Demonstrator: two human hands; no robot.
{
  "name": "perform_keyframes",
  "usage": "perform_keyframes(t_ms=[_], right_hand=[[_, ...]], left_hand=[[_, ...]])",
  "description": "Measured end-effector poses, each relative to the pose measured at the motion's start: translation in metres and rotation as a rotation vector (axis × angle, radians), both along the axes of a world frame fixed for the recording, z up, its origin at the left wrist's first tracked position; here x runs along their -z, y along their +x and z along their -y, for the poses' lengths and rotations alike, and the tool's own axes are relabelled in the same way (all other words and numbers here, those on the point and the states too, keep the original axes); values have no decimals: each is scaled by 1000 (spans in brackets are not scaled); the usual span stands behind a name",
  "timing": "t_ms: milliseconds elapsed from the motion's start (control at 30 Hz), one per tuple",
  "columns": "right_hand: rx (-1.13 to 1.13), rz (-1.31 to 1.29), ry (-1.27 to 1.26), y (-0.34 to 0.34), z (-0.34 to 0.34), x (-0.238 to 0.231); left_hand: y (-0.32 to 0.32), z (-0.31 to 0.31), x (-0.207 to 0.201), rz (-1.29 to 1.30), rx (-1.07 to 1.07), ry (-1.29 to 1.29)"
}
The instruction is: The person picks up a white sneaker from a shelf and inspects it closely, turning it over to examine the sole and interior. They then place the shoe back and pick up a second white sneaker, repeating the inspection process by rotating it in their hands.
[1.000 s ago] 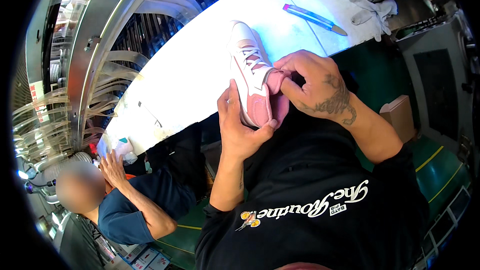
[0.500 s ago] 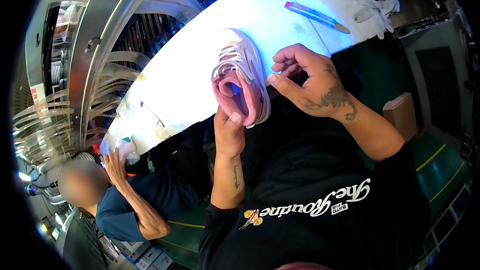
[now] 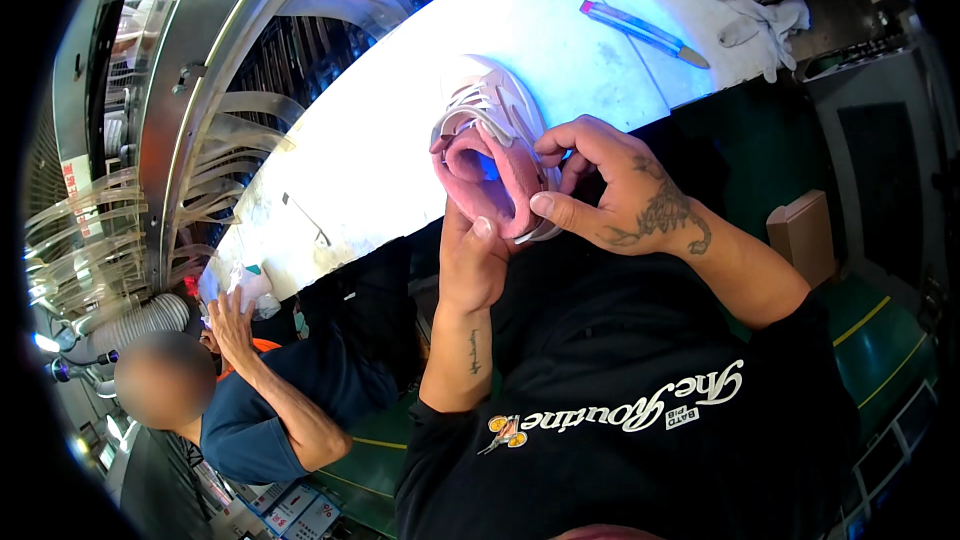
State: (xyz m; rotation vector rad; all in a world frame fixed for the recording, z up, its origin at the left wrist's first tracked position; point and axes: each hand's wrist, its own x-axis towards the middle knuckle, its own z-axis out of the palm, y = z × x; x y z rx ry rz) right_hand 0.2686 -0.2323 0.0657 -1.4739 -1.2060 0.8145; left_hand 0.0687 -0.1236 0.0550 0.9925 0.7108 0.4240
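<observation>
A pale sneaker (image 3: 512, 162) with a pink padded lining and light laces is held at the near edge of the brightly lit table, toe pointing away from me. My left hand (image 3: 473, 258) grips it at the heel, thumb on the pink collar, its other fingers hidden beneath. On the shoe's right side, my right hand (image 3: 605, 176) is bent around the collar: the thumb lies near the heel and the fingertips press farther forward by the laces. The sole is mostly hidden.
A pink-ended flat brush or pen-like tool (image 3: 645, 32) and a whitish glove (image 3: 765, 28) lie on the white table (image 3: 370, 140). Clear plastic strips (image 3: 215, 160) hang at the left. A co-worker (image 3: 290, 400) handles a white item at lower left. A cardboard box (image 3: 803, 237) stands right.
My right hand has come down and left onto the sneaker's side, where it was apart before. The shoe has tilted slightly, showing more of its pink opening.
</observation>
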Motion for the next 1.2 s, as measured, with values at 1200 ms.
perform_keyframes(t_ms=[1200], right_hand=[[-1, 171, -107, -16, 30, 28]], left_hand=[[-17, 20, 26, -134, 123, 824]])
